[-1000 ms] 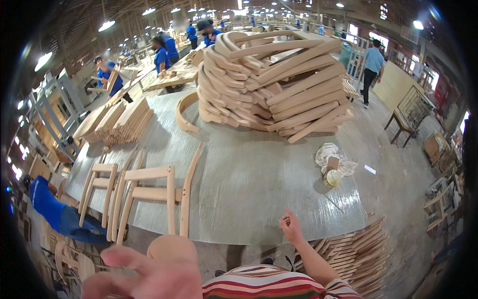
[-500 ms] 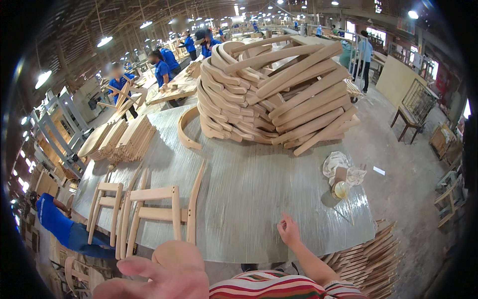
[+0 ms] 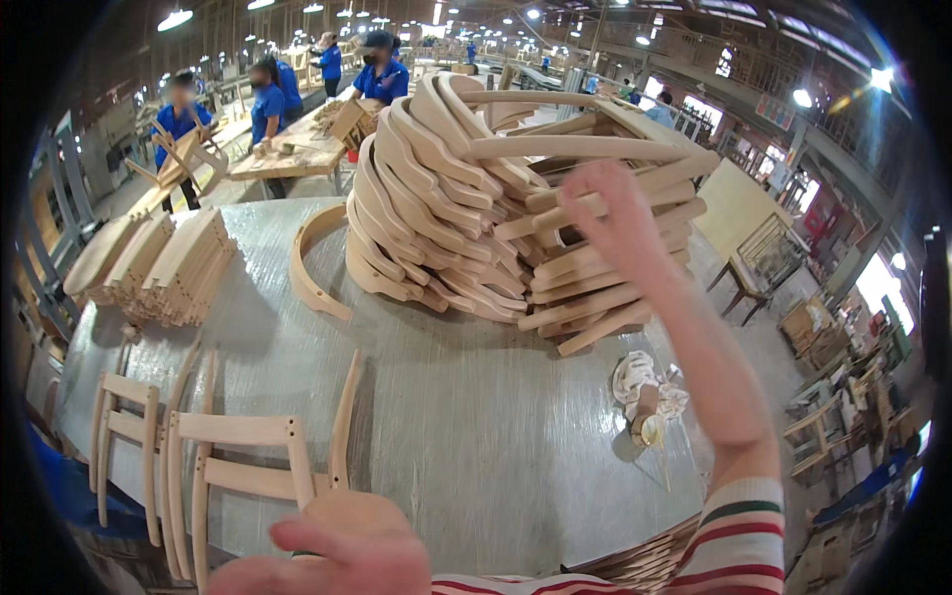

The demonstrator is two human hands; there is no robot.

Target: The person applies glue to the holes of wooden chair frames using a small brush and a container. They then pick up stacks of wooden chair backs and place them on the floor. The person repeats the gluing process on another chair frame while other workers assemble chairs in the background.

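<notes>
My right hand (image 3: 613, 216) reaches over a tall stack of curved wooden chair parts (image 3: 421, 198). It is at the ends of several bars on the stack's right side. Its fingers are blurred and partly hidden, so their grip is unclear. Low in the picture my left hand (image 3: 347, 545) is blurred, its visible fingers apart and nothing seen in it. Just beyond that hand, a wooden chair frame (image 3: 238, 428) lies on the table. A single curved wooden piece (image 3: 302, 263) stands by the stack's left side.
The table (image 3: 436, 397) has a shiny, film-like cover. Bundles of flat wooden slats (image 3: 183, 268) sit at its left, with a second frame (image 3: 129, 387) nearer. On the right are a white cloth (image 3: 635, 377) and a small cup (image 3: 652, 430). Co-workers in blue stand beyond.
My right hand has moved from above the table's near part up and away to the stack. The view has shifted; my left hand stays low in the picture.
</notes>
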